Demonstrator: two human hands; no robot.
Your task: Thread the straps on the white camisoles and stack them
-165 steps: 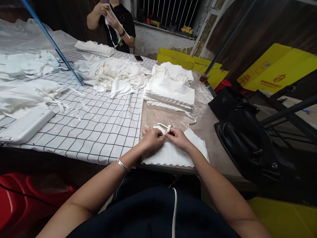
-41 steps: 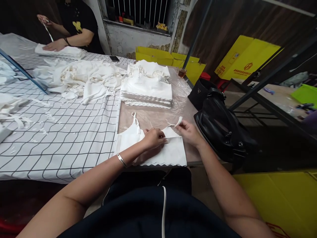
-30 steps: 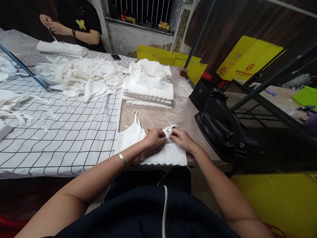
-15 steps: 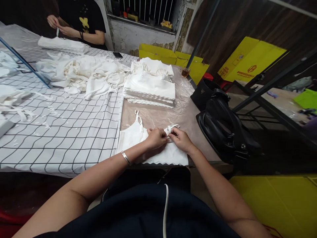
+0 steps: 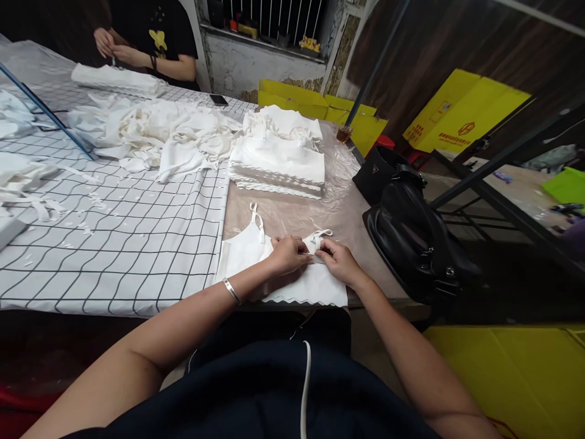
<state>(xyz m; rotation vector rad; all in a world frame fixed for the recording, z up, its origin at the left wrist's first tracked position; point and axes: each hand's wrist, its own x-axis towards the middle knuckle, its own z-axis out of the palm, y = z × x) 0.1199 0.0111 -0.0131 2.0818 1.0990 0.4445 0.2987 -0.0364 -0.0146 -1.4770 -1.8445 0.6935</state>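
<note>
A white camisole top [image 5: 301, 288] with thin straps and a wavy hem lies flat at the table's near edge. My left hand [image 5: 289, 255], below a silver bracelet, pinches the fabric along the top's upper edge. Close beside it, my right hand [image 5: 338, 259] has thumb and finger closed on the top near the base of the right strap [image 5: 320, 234]. The exact bit of cloth between the fingertips is mostly hidden. The left strap [image 5: 256, 214] stands in a loop on the table, untouched.
A stack of folded white tops [image 5: 276, 161] sits behind, beside a loose heap of white garments [image 5: 183, 137]. Black bags [image 5: 406, 231] rest at the right edge. Across the table, a person's hands [image 5: 121, 52] work above a white roll [image 5: 116, 80]. A cup [image 5: 343, 133] stands near a metal pole.
My right hand has shifted slightly right and down, a little farther from my left. My left hand stays nearly in place. The other person's hands have lowered a little.
</note>
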